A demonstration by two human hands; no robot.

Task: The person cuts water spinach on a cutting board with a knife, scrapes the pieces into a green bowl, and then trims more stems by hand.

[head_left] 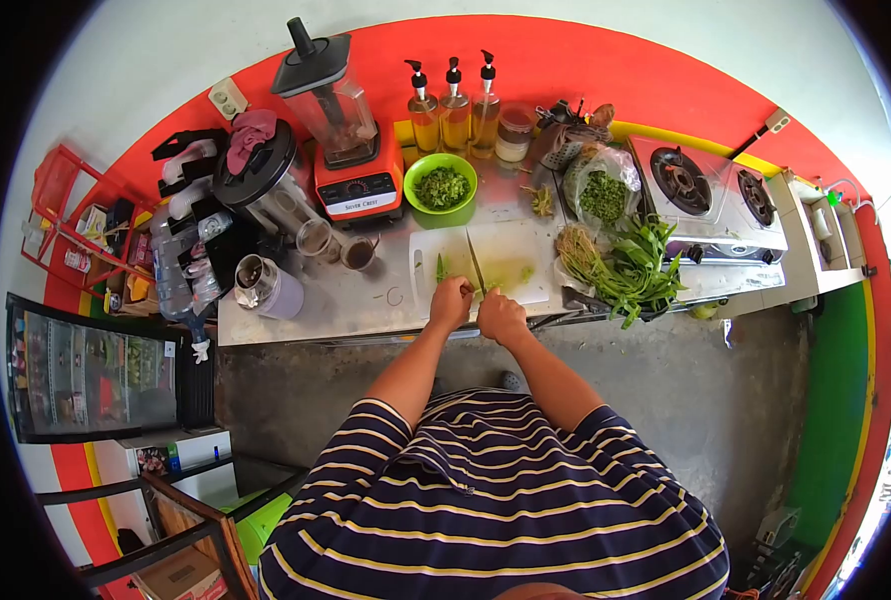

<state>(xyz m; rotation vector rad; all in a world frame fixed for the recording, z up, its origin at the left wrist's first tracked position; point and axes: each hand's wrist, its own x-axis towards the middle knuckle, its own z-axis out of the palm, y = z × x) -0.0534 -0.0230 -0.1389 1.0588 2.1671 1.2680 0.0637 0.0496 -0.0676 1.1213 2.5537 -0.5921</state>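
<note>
My right hand is closed around the handle of a kitchen knife, whose blade points away from me over the white cutting board. Close beside it, on the left, my left hand has its fingers pinched together at the board's near edge. A little green shows by those fingertips, apparently leafy greens, mostly hidden. Some cut green leaf lies on the left part of the board, and wet green bits lie to the right of the blade. Behind the board, a lime-green bowl holds chopped greens.
Right of the board lie leafy green bunches and a plastic bag of chopped greens. A gas stove stands further right. An orange blender, pump bottles and a dark-filled glass stand at the back and left.
</note>
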